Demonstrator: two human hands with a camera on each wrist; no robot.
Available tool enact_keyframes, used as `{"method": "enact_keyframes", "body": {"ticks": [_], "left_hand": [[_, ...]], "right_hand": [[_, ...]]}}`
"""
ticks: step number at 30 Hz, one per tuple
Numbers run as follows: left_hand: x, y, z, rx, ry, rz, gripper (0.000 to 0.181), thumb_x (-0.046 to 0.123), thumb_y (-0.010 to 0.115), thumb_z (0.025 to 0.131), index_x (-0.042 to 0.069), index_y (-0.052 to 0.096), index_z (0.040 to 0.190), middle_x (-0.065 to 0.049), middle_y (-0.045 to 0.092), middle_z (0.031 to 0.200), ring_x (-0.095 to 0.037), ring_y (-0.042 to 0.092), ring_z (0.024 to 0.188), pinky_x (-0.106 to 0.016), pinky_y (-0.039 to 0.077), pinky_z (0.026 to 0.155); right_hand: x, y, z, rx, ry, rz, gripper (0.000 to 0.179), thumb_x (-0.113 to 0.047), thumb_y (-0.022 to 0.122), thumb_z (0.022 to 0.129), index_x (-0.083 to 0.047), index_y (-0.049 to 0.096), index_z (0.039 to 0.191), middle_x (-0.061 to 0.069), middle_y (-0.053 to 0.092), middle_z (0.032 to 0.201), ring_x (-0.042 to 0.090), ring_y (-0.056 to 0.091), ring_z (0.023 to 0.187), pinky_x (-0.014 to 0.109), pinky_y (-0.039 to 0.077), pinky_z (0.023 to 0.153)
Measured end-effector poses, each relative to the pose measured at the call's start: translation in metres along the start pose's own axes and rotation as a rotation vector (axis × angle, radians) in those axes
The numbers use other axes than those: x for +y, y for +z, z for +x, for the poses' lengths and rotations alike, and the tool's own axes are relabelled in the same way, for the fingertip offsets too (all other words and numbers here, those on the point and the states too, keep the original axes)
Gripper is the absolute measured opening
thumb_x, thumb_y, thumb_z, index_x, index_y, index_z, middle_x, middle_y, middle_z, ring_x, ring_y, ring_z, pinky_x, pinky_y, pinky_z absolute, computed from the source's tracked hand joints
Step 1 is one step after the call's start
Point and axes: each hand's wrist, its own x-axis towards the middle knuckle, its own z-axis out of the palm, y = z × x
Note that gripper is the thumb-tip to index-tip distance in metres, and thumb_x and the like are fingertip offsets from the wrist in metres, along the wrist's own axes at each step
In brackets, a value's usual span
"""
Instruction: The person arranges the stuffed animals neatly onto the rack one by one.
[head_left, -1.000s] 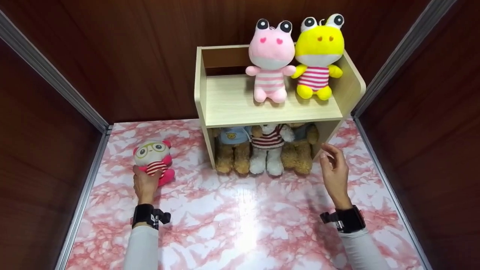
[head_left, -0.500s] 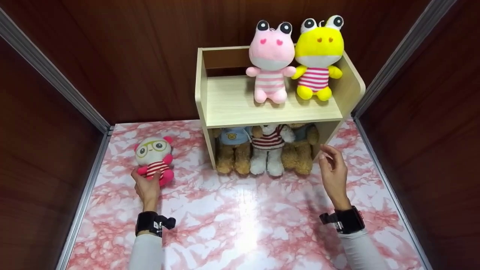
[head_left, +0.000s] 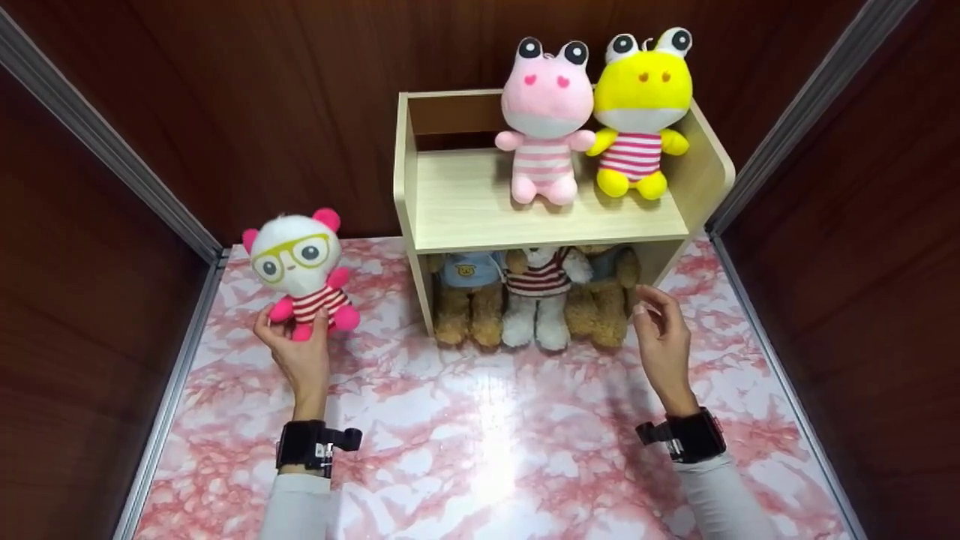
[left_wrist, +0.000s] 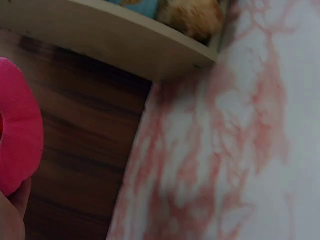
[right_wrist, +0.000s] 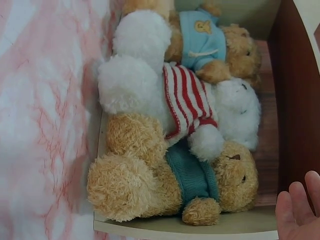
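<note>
A plush panda toy with yellow glasses, pink limbs and a striped body is in my left hand, lifted upright to the left of the shelf. My thumb and fingers grip its lower body from either side. In the left wrist view only a pink part of the toy shows, at the left edge. My right hand holds nothing, its fingers loosely bent beside the front right edge of the wooden shelf. Fingertips of that hand appear at the lower right of the right wrist view.
On the upper shelf sit a pink plush frog and a yellow plush frog, towards the right. Below are a bear in blue, a white bear in red stripes and a bear in green. Dark wooden walls enclose the marbled surface.
My left hand has raised the plush panda from the marbled surface, where it lay tilted back, and moved slightly right. The right hand has stayed almost still.
</note>
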Motion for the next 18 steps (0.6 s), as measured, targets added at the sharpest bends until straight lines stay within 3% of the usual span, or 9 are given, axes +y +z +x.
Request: {"method": "enact_keyframes", "body": {"ticks": [8, 12, 18], "left_hand": [[0.046, 0.022, -0.011, -0.023, 0.141, -0.227, 0.067, -0.009, 0.082, 0.08, 0.003, 0.04, 0.13, -0.013, 0.058, 0.126, -0.026, 0.058, 0.118, -0.028, 0.055, 0.094], [0.066, 0.03, -0.019, -0.044, 0.219, -0.262, 0.058, -0.011, 0.081, 0.081, 0.001, 0.045, 0.125, -0.012, 0.056, 0.12, -0.028, 0.058, 0.115, -0.028, 0.056, 0.094], [0.103, 0.047, -0.03, -0.098, 0.386, -0.278, 0.047, -0.015, 0.079, 0.08, -0.013, 0.051, 0.118, -0.011, 0.06, 0.123, -0.029, 0.062, 0.109, -0.034, 0.061, 0.087]], "right_hand": [[0.0, 0.001, 0.002, 0.0, -0.002, 0.001, 0.033, 0.008, 0.055, 0.102, 0.017, 0.053, 0.134, 0.033, 0.058, 0.133, 0.022, 0.058, 0.121, 0.026, 0.048, 0.103], [0.0, -0.002, 0.001, 0.009, 0.012, 0.006, 0.033, 0.008, 0.055, 0.102, 0.017, 0.053, 0.134, 0.034, 0.058, 0.133, 0.03, 0.058, 0.12, 0.022, 0.05, 0.098], [0.002, -0.003, 0.002, 0.023, -0.004, -0.031, 0.032, 0.01, 0.053, 0.102, 0.017, 0.054, 0.134, 0.032, 0.06, 0.132, 0.017, 0.059, 0.118, 0.025, 0.048, 0.102]]}}
